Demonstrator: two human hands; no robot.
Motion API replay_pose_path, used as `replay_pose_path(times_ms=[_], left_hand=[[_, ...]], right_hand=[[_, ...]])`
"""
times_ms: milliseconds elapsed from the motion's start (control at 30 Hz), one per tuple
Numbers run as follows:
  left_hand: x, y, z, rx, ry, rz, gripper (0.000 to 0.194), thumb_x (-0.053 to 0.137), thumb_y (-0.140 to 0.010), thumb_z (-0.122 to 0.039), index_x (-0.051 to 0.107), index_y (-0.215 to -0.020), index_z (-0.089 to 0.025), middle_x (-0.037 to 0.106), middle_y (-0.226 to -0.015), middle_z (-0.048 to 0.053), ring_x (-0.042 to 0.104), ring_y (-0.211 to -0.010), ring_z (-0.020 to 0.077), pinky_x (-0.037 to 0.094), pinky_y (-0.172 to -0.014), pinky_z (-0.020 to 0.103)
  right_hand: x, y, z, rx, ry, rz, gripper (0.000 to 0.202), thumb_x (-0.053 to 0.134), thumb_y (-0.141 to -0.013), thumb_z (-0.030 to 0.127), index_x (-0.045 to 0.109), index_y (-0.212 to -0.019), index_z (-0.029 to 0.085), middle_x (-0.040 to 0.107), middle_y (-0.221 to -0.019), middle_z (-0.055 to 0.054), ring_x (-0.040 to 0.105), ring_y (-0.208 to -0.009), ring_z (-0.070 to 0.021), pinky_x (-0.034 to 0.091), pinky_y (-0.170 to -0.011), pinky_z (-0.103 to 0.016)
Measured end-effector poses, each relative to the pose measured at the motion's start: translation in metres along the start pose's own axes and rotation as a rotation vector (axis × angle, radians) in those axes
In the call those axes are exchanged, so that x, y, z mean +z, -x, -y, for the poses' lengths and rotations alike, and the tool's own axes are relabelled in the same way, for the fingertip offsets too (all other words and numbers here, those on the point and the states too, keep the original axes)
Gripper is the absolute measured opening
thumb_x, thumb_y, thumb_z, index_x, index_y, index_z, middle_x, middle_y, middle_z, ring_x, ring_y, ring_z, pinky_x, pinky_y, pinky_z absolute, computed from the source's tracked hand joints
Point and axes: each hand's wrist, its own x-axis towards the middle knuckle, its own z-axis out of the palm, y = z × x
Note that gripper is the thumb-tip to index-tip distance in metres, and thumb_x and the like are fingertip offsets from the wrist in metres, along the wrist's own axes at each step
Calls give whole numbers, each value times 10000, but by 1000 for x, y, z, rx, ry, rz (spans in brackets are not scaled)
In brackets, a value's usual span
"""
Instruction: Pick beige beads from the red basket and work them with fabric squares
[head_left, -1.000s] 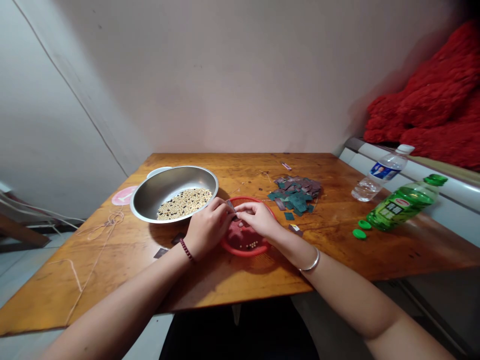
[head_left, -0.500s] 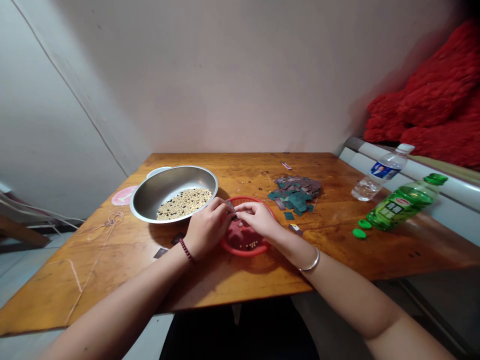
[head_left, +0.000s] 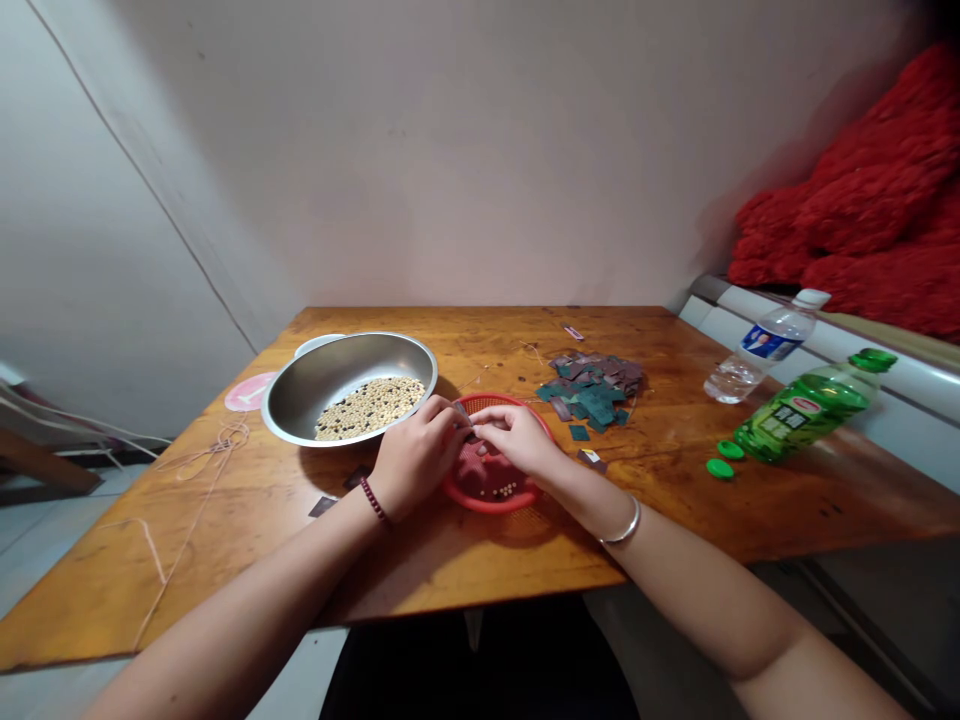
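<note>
Over a red mesh basket (head_left: 495, 506), my left hand (head_left: 424, 438) and my right hand (head_left: 517, 437) meet with fingertips pinched together. A small dark grey flat piece (head_left: 463, 409) shows between the left fingers, much like the cut squares on the table. The right fingertips press against the same spot; what they grip there is mostly hidden. A few pale round beads (head_left: 501, 491) lie in the bottom of the basket. Left of the hands, a tilted steel bowl (head_left: 300, 395) holds many pale beads mixed with black ones.
A heap of dark green and brown squares (head_left: 596, 385) lies right of the basket. Further right stand a clear water bottle (head_left: 765, 350) and a green drink bottle (head_left: 810, 408), with two green caps (head_left: 720, 468). Loose string (head_left: 225, 440) trails at the left.
Both hands stay pinched together over the basket, almost unmoved. The whole view has shifted very slightly.
</note>
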Motion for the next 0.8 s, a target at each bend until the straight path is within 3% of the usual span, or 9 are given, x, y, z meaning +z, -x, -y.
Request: replay_pose_path(times_ms=[800], left_hand=[[-1,0,0,11,-7,-6,146,475,-873,-287,592,-876,-199,596,-941,27,553,-691,95,410,-555,207]], right_hand=[[1,0,-1,-7,-8,-15,163,586,-748,211,676,-872,156,687,-791,-38,604,-560,-86,476,-545,-195]])
